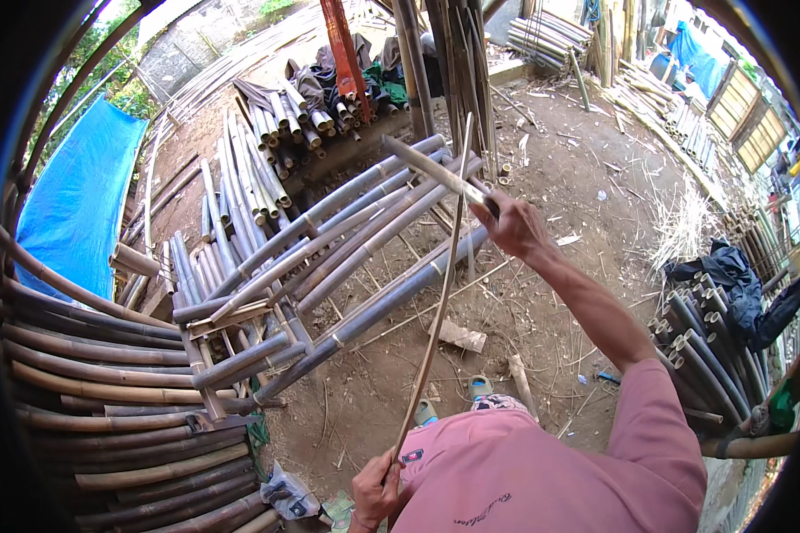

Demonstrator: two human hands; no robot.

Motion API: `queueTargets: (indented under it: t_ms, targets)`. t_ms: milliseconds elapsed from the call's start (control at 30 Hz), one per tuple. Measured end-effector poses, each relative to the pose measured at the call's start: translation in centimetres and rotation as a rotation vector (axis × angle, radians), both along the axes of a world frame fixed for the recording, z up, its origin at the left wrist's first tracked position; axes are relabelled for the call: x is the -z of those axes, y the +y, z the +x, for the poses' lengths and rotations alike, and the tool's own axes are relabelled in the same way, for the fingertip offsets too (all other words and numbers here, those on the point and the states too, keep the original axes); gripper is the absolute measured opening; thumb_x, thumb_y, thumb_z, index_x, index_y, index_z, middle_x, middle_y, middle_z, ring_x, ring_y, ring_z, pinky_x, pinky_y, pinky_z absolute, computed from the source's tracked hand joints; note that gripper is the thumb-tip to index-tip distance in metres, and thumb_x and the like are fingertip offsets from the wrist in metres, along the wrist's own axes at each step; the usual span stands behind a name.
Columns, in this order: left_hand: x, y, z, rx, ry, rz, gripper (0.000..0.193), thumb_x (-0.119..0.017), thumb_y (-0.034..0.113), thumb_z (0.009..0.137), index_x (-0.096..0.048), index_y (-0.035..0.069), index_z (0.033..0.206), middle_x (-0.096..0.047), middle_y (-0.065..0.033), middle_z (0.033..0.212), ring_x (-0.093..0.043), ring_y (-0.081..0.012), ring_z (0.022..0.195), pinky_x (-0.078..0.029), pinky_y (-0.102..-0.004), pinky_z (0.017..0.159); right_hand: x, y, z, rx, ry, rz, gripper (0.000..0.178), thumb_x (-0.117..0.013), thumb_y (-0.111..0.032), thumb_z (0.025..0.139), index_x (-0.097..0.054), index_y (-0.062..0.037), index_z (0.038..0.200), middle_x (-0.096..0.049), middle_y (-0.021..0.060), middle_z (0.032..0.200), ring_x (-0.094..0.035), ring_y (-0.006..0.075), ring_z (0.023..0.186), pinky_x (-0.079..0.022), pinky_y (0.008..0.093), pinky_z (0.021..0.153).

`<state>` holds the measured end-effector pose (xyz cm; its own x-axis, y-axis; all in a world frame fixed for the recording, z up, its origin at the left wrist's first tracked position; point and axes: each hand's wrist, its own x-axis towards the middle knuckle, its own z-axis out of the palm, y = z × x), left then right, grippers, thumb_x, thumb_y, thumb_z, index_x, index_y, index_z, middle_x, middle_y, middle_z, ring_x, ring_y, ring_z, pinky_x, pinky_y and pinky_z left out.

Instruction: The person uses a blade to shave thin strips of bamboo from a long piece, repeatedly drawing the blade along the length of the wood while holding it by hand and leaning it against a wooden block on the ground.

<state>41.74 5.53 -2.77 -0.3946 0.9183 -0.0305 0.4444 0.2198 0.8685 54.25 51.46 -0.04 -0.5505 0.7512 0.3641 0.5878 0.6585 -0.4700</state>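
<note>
In my left hand [376, 487], low in front of my body, is the lower end of a long thin bamboo strip [440, 311]. Its fingers are closed round the strip, which runs up and slightly right. My right hand [516, 226] grips the handle of a machete [425, 166], whose broad blade points up and left. Blade and strip cross near the strip's upper part; whether they touch I cannot tell. Behind them stands a low bamboo bench [391, 273] made of dark poles, below the machete's tip and left of the strip.
Stacked bamboo poles [133, 377] fill the left side, near a blue tarp [80, 191]. Cut dark tubes [702, 346] stand at the right with dark cloth [729, 289]. A short bamboo piece [458, 336] lies on the dirt floor among shavings [684, 222]. Upright poles [458, 71] rise behind.
</note>
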Motion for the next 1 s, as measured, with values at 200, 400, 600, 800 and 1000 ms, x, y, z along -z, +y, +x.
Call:
queueTargets:
  t_ms: [200,400,600,800,1000]
  targets:
    - [-0.3,-1.4,0.5,-0.049,0.054,0.044,0.021,-0.056,0.003,0.087,-0.065,0.0,0.105,-0.064,-0.0111,0.076,-0.061,-0.0232,0.064,-0.047,-0.032,0.059,2.3,1.9,0.7,-0.078,-0.057,-0.004,0.05,-0.047,-0.055,0.095,-0.062,-0.008,0.085,-0.054,0.0004,0.056,-0.037,0.0087,0.036,-0.03,0.0265,0.029]
    - [1.6,-5.2,2.3,-0.123,0.119,0.116,0.019,-0.055,0.019,0.093,-0.066,0.005,0.098,-0.057,-0.0052,0.068,-0.056,-0.0219,0.061,-0.043,-0.0336,0.054,1.3,9.6,3.5,0.079,-0.102,0.084,0.066,-0.036,-0.069,0.092,-0.06,-0.0099,0.077,-0.049,-0.0015,0.051,-0.035,0.0094,0.037,-0.026,0.0325,0.031]
    - [2.8,-9.4,1.1,-0.15,-0.174,-0.109,0.025,-0.05,0.014,0.095,-0.063,-0.002,0.109,-0.06,-0.0066,0.069,-0.053,-0.0173,0.053,-0.041,-0.0299,0.05,-1.2,13.1,5.2,0.271,0.144,0.127,0.063,-0.039,-0.063,0.095,-0.061,-0.0043,0.086,-0.054,0.0024,0.054,-0.049,0.0124,0.041,-0.037,0.0322,0.033]
    - [0.0,6.8,-1.6,-0.355,-0.759,-0.103,0.038,-0.043,0.02,0.101,-0.049,0.0,0.132,-0.051,-0.0008,0.063,-0.039,-0.0049,0.042,-0.033,-0.021,0.036,2.6,-6.7,-2.2,-0.238,0.077,-0.127,0.027,-0.058,-0.031,0.094,-0.063,-0.0044,0.089,-0.064,0.013,0.073,-0.061,0.0261,0.058,-0.05,0.0407,0.055]
    - [-2.5,13.4,-2.8,-0.328,-0.932,0.024,0.038,-0.046,0.021,0.101,-0.048,0.004,0.135,-0.053,-0.0015,0.073,-0.039,-0.0044,0.044,-0.032,-0.0203,0.036,4.1,-17.1,-2.5,-0.498,0.045,-0.073,0.048,-0.062,-0.053,0.087,-0.058,-0.0059,0.082,-0.06,0.0118,0.07,-0.059,0.0288,0.058,-0.047,0.041,0.054]
